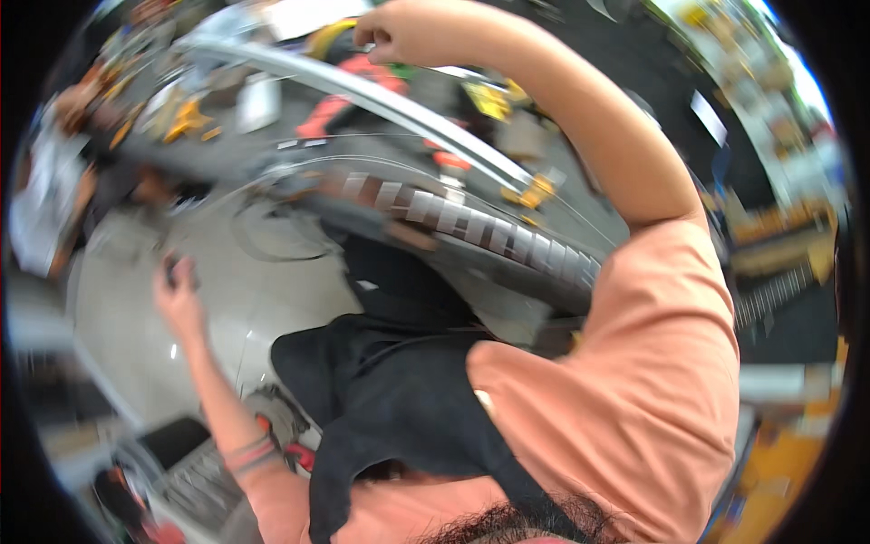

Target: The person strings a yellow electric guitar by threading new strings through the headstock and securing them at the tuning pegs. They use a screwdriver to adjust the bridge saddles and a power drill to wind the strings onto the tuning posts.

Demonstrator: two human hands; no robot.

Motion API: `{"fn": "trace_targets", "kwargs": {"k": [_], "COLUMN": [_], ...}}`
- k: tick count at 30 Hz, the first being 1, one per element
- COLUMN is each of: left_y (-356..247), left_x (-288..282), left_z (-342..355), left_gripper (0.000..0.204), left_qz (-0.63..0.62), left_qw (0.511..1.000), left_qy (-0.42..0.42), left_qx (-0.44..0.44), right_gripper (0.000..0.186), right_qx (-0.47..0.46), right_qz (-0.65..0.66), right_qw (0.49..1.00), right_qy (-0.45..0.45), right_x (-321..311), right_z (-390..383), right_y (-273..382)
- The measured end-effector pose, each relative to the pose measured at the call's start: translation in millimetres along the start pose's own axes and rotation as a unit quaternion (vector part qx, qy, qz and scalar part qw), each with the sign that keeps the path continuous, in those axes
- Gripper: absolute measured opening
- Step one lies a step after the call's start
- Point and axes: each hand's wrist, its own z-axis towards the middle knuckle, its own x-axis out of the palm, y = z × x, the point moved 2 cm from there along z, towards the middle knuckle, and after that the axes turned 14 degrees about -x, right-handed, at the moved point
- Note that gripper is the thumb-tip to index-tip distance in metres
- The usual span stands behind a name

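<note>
My left hand [181, 295] is held out to the left over the pale floor [245, 308]. Its fingers are curled round a small dark object [170, 270], too blurred to name. Across the work table reaches my right arm, and my right hand [394, 34] is closed at the far side, above a long silvery metal bar [362, 95]. Whatever its fingers hold, if anything, is hidden. A red and black tool [335, 109] lies below that hand, partly behind the bar. At the bar's right end are yellow pieces [535, 190], smeared by motion.
Silvery flat pieces [494, 234] line the near table edge, and thin cables [344, 161] run over the table. At the far left is another person [54, 195]. A grey chair-like object [213, 485] stands near my left elbow. Shelves with boxes [784, 227] are at right.
</note>
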Motion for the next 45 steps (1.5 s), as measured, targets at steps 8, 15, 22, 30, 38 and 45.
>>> {"fn": "trace_targets", "kwargs": {"k": [8, 15, 22, 30, 38, 45], "left_y": [-0.5, -70.4, -95.3, -57.7, -90.4, -130.5], "left_x": [9.3, 71.7, 91.2, 24.7, 4.2, 7.3], "left_z": [23.1, 20.9, 2.9, 20.2, -29.1, -102.6], "left_gripper": [0.034, 0.037, 0.038, 0.041, 0.036, 0.034], "left_qz": [-0.163, -0.191, -0.23, -0.189, -0.076, 0.14], "left_qw": [0.985, 0.974, 0.954, 0.979, 0.991, 0.955], "left_qy": [0.044, 0.126, 0.185, 0.08, 0.042, 0.081], "left_qx": [-0.041, -0.006, 0.048, -0.006, 0.099, 0.25], "right_gripper": [0.033, 0.028, 0.021, 0.022, 0.031, 0.031], "right_qx": [0.562, 0.62, 0.648, 0.605, 0.346, 0.223], "right_qz": [-0.039, 0.025, 0.1, 0.201, 0.317, 0.335], "right_qw": [0.792, 0.783, 0.755, 0.769, 0.882, 0.915], "right_qy": [0.237, 0.049, 0.007, -0.041, -0.057, -0.024], "right_x": [-69.5, 16.4, 25.8, -9.9, -84.5, -125.7], "right_z": [-535.2, -703.4, -729.2, -689.1, -385.0, -159.6], "right_y": [37.5, 94.2, 94.3, 85.1, 78.4, 44.0]}}
